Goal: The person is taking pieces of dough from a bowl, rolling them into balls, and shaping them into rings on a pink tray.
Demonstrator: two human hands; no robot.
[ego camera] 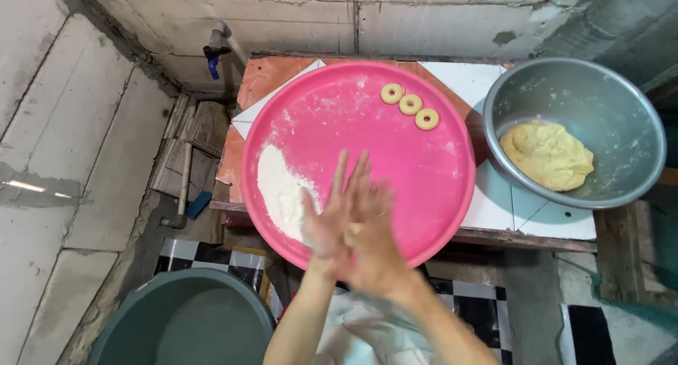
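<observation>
Pink tray (pixel 395 146), palms pressed together over near edge.
Left hand (pixel 326 220) and right hand (pixel 373 231) flat, blurred, seemingly pinching dough piece (pixel 353 232); dough rings (pixel 410 104) far.

**Bare block room, tiled desk, checker floor**

Walls (pixel 42 125): rough grey concrete block w/ visible mortar joints, unpainted; back wall cracked and patched at upper right. A pipe w/ blue tap (pixel 214 50) sticks out of the back wall near the left corner. Below it, a second pipe (pixel 183 174) runs down the wall beside stacked wood pieces. Desk (pixel 494 202): small, wooden edge, top covered in orange and white tiles cut diagonally. Floor (pixel 480 305): black-and-white checker tile, seen below the desk. Big grey-green tub (pixel 191 319) at bottom left. Light: dim overall, one bright streak on the left wall.
</observation>
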